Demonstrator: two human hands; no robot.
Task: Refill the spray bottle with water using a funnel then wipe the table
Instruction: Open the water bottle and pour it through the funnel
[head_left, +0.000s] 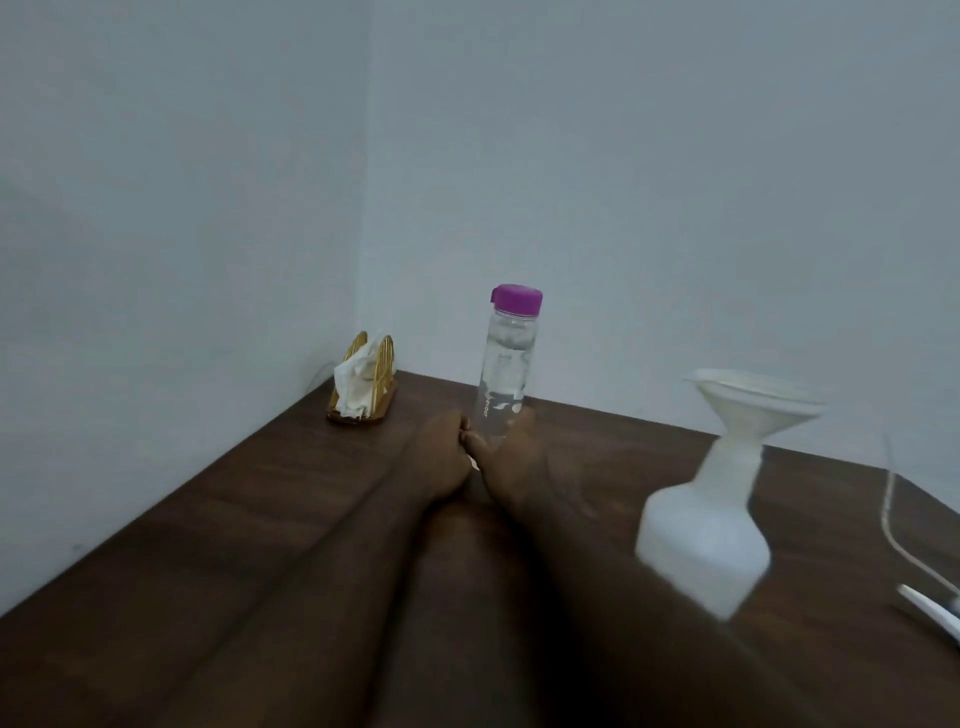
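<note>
Head view: I see both forearms stretched fwd over the dark wood table (218, 519). The right hand (511, 467) has its fingers curled round the bottom of the clear water bottle (506, 374), which has a purple cap (517, 299) and stands a bit tilted. The left hand (441, 457) sits just beside it, fingers curled; whether it holds sth I cannot tell. To the right stands the white spray bottle (701, 535), blurred, w/ the funnel (753, 397) in its neck. Far left corner: a gold napkin holder (363, 382). Pale walls behind.
</note>
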